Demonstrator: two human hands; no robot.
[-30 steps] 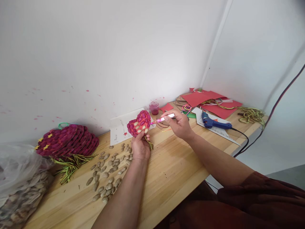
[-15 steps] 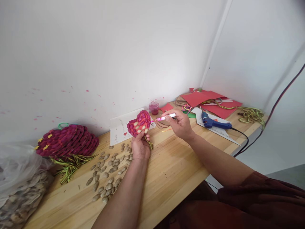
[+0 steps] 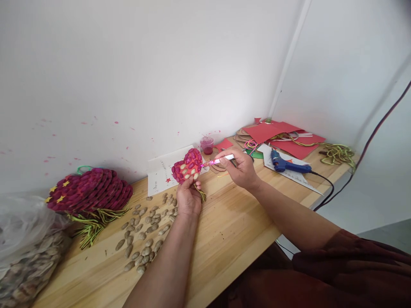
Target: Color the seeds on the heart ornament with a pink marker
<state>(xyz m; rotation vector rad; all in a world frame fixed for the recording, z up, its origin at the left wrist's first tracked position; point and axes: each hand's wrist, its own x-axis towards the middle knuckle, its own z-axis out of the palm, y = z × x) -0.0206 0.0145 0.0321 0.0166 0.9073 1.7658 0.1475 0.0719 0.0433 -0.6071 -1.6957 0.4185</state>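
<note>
My left hand (image 3: 189, 197) grips the lower edge of a heart-shaped ornament (image 3: 189, 164), held upright over the table. Shell-like bumps cover its front, most of them painted magenta and several still pale. A green cord tassel (image 3: 201, 193) hangs from its bottom beside my fingers. Between the thumb and fingers of my right hand (image 3: 242, 169) is a white paintbrush (image 3: 224, 159) with pink smears. Its tip meets the right edge of the heart. Behind the heart stands a small plastic cup of magenta paint (image 3: 207, 147).
Peanuts (image 3: 146, 252) lie scattered left of my forearm. A stack of magenta ornaments (image 3: 96, 188) and a plastic bag (image 3: 35, 256) are at the left. To the right are a blue glue gun (image 3: 287, 164) with its cable, red paper (image 3: 263, 133) and tangled cord (image 3: 338, 154).
The brush and my right hand have moved slightly left, with the tip now against the heart's edge. My left hand holds the heart nearly as before.
</note>
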